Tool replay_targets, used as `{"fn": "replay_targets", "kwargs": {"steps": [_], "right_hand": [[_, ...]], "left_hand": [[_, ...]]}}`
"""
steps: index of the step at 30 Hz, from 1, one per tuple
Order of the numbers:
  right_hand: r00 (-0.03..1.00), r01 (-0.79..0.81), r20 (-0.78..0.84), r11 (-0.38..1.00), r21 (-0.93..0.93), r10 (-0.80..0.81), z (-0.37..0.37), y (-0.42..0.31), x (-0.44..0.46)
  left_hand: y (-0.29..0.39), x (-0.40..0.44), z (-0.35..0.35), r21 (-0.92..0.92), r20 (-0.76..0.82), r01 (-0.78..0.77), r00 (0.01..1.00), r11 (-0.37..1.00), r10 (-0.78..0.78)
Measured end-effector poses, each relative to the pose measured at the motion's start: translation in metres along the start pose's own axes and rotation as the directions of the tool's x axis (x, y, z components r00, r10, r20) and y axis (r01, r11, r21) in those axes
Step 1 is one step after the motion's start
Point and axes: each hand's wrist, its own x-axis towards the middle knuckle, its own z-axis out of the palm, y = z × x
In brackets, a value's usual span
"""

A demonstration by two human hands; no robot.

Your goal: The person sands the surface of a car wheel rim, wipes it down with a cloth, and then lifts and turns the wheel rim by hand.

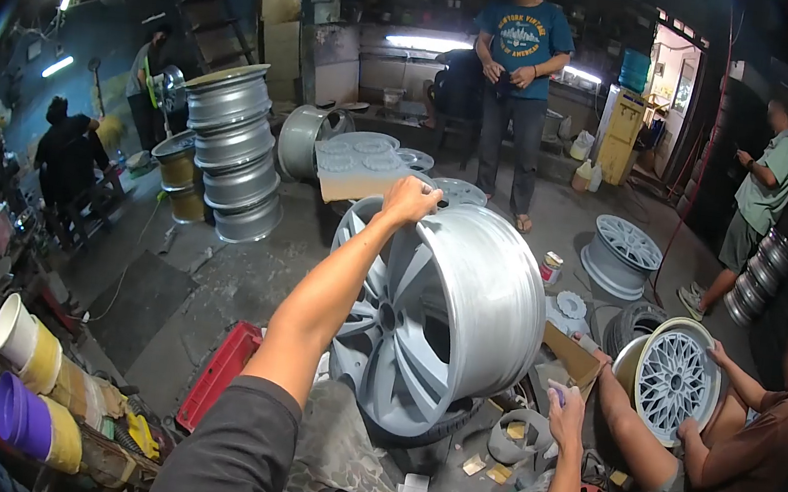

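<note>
The right hand (567, 415) is curled beside the silver wheel (496, 293); I cannot tell its grip. The purple container (24, 415) and white container (14, 327) tilt leftward, contents unclear. The left hand (411, 200) clasps the wheel's top edge. Stacked rims (236, 153) stand beyond.

A large wheel rim (495, 303), matt grey with paler, streaky patches on its broad barrel, stands on edge, tilted, its spoked face turned left. The left hand (411, 201) grips its upper lip; its lower edge is just above a black tyre (450, 430). A small bluish piece (557, 394), unclear, shows at the right hand (568, 417).
</note>
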Motion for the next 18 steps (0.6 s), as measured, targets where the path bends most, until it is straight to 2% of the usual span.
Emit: {"fn": "replay_targets", "kwargs": {"steps": [18], "right_hand": [[1.0, 0.002, 0.016, 1.0, -0.009, -0.001, 0.0007, 0.0019, -0.0005]], "left_hand": [[-0.0036, 0.0026, 0.0026, -0.026, -0.017, -0.018, 1.0, 0.999, 0.018]]}}
